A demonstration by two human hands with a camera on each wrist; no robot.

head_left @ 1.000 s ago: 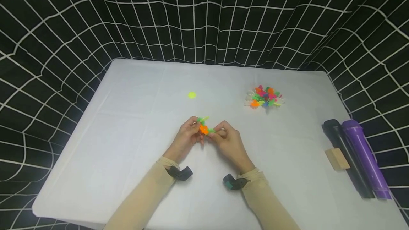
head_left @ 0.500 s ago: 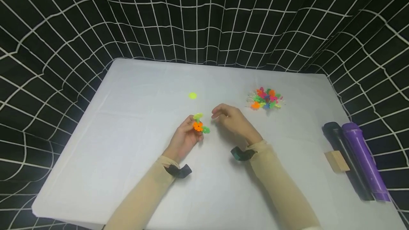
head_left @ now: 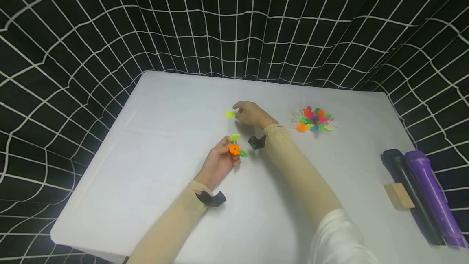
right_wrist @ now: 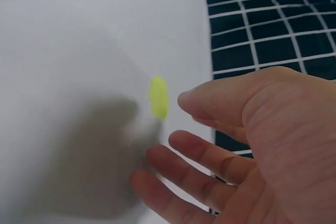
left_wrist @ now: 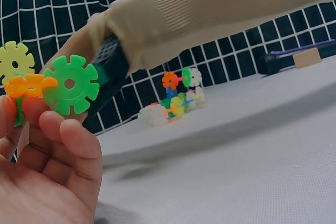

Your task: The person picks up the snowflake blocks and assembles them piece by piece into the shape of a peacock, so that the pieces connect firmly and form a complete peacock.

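My left hand [head_left: 217, 165] pinches a small cluster of interlocking snowflake discs by its orange disc [head_left: 234, 150]. Joined to that are a yellow disc [left_wrist: 23, 59] and a green disc [left_wrist: 81, 95], both standing clear above the fingertips in the left wrist view. My right hand [head_left: 253, 114] reaches over the far middle of the table. Its fingers are loosely bent and spread, right beside a single yellow disc [right_wrist: 158, 98] lying on the white surface. In the right wrist view a gap shows between the thumb and that disc.
A pile of multicoloured snowflake discs [head_left: 316, 119] lies to the right of my right hand. At the right edge of the white table [head_left: 165, 105] are a wooden block [head_left: 399, 196], a black tube [head_left: 412, 194] and a purple tube [head_left: 436, 194]. Dark gridded curtain surrounds the table.
My right hand has let go of the cluster and moved away and forward to the lone yellow disc. My left hand keeps the cluster, now turned so the orange disc faces up.
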